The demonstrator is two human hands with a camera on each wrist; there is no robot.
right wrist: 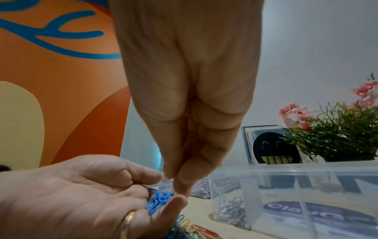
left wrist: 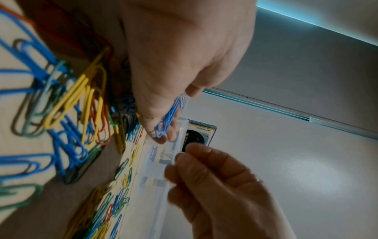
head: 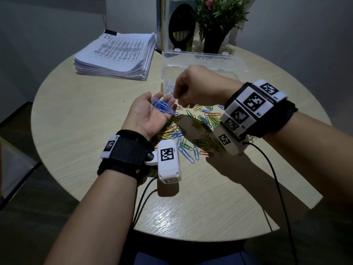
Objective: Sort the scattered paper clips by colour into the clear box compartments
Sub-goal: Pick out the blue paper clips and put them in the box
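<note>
My left hand (head: 147, 115) lies palm up above the table, and a small pile of blue paper clips (head: 162, 108) (left wrist: 167, 119) (right wrist: 159, 200) rests across its loosely cupped fingers. My right hand (head: 189, 90) hovers just over that pile with thumb and forefinger pinched together; no clip shows between them. Mixed blue, yellow, green and red clips (head: 206, 119) (left wrist: 81, 97) lie scattered on the table under both hands. The clear box (head: 165, 77) (right wrist: 286, 186) stands open behind them, with silver clips (head: 169, 88) (right wrist: 231, 210) in its near left compartment.
A thick stack of printed paper (head: 118, 54) sits at the back left of the round table (head: 86, 131). A plant in a black pot (head: 214, 41) and a book (head: 179, 25) stand behind the box. Black cables (head: 277, 178) trail off the front edge.
</note>
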